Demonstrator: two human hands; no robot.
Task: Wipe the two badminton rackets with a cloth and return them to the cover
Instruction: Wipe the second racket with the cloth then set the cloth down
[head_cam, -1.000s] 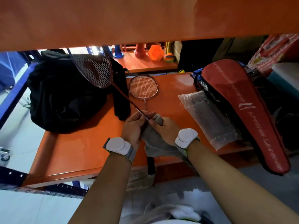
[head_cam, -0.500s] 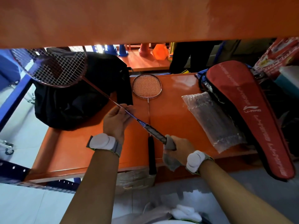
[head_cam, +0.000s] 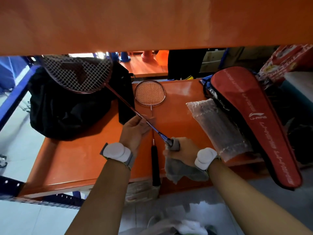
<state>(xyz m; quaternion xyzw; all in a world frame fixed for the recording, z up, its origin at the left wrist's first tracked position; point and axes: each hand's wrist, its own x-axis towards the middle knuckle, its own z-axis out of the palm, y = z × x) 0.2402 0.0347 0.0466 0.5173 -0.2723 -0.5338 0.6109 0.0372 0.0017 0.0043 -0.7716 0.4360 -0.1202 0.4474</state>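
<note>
The red racket cover [head_cam: 250,119] carries a white Li-Ning logo with "LI-NING" under it, and the same brand name runs repeatedly in pale letters along its length, while small white lettering on the lying racket's shaft [head_cam: 153,141] is too small to read.

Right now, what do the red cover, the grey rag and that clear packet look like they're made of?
Red cover: seemingly coated synthetic fabric, slight sheen, printed white lettering.
Grey cloth: soft matte textile, drooping in limp folds from the right hand.
Clear packet: thin glossy plastic film, crinkled and see-through.
</note>
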